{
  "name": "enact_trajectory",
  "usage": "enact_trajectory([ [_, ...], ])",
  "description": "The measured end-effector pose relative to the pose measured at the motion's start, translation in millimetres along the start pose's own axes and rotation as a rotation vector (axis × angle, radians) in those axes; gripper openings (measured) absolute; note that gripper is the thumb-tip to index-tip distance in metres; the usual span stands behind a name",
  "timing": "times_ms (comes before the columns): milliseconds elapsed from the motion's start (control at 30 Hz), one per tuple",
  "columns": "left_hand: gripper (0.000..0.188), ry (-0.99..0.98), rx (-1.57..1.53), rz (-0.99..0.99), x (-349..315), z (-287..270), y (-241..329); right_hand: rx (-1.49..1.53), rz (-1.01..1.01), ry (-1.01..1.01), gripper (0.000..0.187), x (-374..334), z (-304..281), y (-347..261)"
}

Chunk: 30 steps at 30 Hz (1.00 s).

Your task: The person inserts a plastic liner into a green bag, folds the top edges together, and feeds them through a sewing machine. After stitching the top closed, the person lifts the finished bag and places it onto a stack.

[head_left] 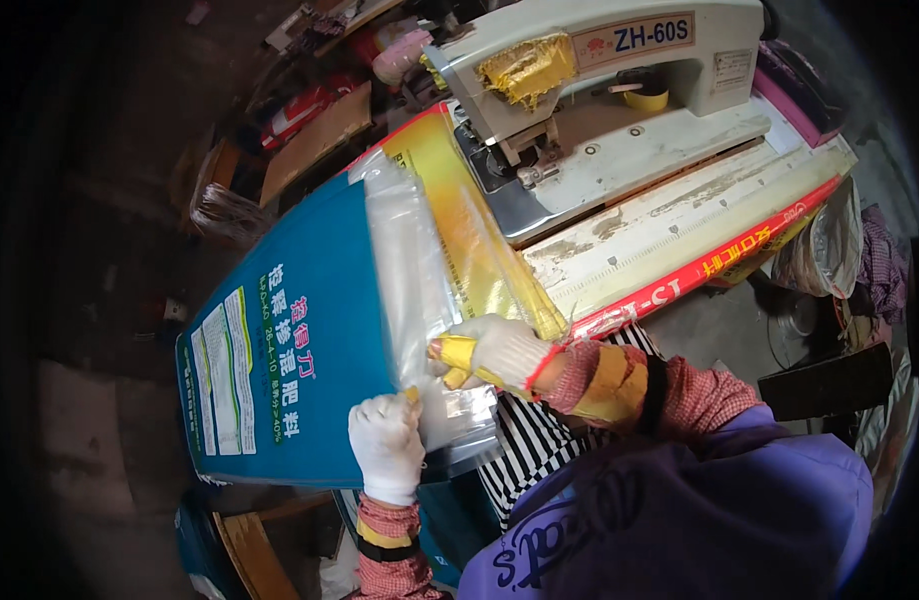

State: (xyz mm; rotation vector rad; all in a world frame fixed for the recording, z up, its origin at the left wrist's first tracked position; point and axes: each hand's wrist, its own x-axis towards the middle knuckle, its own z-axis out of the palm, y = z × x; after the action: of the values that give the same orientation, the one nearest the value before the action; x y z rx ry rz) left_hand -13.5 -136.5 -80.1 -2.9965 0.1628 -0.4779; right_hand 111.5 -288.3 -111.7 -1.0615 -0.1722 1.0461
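Observation:
A large blue printed sack (324, 330) lies flat in front of me, its mouth towards the right. From that mouth sticks out a clear plastic liner (411, 260). My left hand (386, 445), in a white glove, is closed on the sack's near edge where blue meets clear. My right hand (494, 355), gloved in white with yellow tape round the fingers, pinches the liner close by; its fingertips are partly hidden. Under the liner spreads a yellow printed sheet (434, 170). Beyond it stands a pale industrial sewing machine (619, 80), its needle area just past the sheet.
A red-edged printed covering (704, 262) runs along the machine table's front edge. A roll of yellow tape (647, 98) sits under the machine's arm. Wooden boards (319, 140) stand at the far left, and a white plastic bag (824, 245) hangs at the right.

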Motion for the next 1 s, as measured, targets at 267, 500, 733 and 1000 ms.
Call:
enact_trajectory([
  [267,0.014,-0.128,-0.524,-0.268,-9.6,-9.0,-2.8,-0.944,-0.243,0.103,0.043,22.1,16.9,-9.4],
  [500,0.024,0.033,-1.254,-0.789,5.8,9.8,-20.4,-1.133,-0.410,0.198,0.050,28.0,51.9,-7.9],
  [733,0.011,0.790,-1.329,-0.516,-28.9,-75.2,-111.6,-1.797,-0.145,0.297,0.028,30.2,6.9,-11.8],
  [1000,0.036,-0.089,-1.383,-0.589,24.6,-31.5,-36.1,-1.264,-0.547,0.287,0.029,33.9,44.1,-23.5],
])
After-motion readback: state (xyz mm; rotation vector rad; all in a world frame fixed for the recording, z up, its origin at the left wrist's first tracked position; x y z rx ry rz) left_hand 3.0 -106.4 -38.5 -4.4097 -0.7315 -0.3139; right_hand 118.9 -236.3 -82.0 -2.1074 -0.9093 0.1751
